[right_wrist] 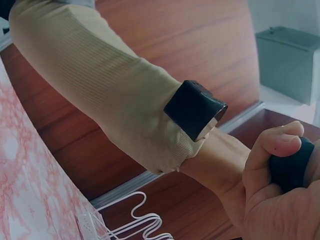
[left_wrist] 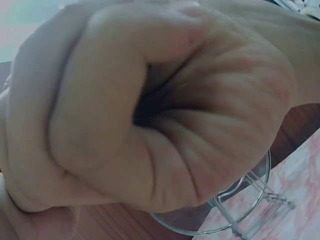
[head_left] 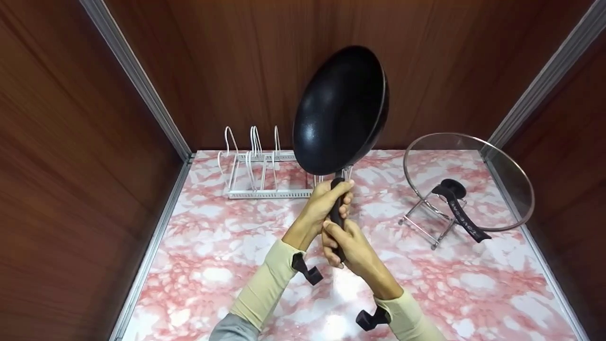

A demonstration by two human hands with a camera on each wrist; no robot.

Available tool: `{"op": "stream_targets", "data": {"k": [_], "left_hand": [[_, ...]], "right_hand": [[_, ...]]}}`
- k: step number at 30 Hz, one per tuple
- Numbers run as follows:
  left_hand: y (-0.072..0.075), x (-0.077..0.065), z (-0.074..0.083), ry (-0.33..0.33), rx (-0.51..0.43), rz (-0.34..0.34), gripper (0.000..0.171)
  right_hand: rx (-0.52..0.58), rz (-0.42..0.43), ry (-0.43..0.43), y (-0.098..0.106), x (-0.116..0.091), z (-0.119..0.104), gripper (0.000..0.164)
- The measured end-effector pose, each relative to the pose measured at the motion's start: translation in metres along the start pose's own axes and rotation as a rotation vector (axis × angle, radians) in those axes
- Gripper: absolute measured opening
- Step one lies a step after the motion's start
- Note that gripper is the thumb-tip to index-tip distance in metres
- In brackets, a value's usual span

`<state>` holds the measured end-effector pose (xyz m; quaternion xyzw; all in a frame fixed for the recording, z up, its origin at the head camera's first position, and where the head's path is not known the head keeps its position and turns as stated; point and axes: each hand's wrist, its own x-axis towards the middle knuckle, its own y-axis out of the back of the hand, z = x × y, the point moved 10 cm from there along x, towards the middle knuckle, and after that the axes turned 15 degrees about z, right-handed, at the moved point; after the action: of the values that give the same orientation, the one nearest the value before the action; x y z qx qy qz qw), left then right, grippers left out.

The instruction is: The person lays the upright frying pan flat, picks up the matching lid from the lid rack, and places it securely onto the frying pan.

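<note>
A deep black wok [head_left: 338,111] is held up above the table, tilted, with its dark inside facing left and toward me. My left hand [head_left: 327,198] grips the upper part of its black handle [head_left: 336,210], close below the pan. Lower on the same handle, my right hand [head_left: 348,244] has its fingers curled round the grip. The left wrist view is mostly filled by curled fingers [left_wrist: 100,95], which hide the handle there. Dark handle end [right_wrist: 291,167] shows between fingers in the right wrist view.
Behind the wok, a white wire rack [head_left: 270,193] with upright loops stands at the back; the pan and left hand cover its right end. On the right, a glass lid [head_left: 492,189] with a black handle leans on a small metal stand [head_left: 421,227]. Wood-grain panels [head_left: 227,61] enclose the marbled table [head_left: 213,284].
</note>
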<state>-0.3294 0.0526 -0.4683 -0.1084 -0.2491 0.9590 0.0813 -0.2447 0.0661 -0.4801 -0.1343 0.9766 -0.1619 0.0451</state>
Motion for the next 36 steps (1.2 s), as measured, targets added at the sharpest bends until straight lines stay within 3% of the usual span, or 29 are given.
{"op": "stream_targets", "data": {"k": [13,20,36], "left_hand": [[-0.004,-0.003,-0.012,0.123,-0.126,-0.042,0.029],[-0.007,-0.006,-0.009,0.084,-0.113,-0.056,0.032],[0.001,-0.005,-0.007,-0.002,-0.027,0.011,0.032]], "right_hand": [[0.035,-0.026,-0.008,0.001,-0.003,-0.001,0.042],[0.035,-0.034,-0.009,0.002,-0.003,0.0,0.042],[-0.003,-0.049,0.009,0.004,0.0,0.004,0.037]]}}
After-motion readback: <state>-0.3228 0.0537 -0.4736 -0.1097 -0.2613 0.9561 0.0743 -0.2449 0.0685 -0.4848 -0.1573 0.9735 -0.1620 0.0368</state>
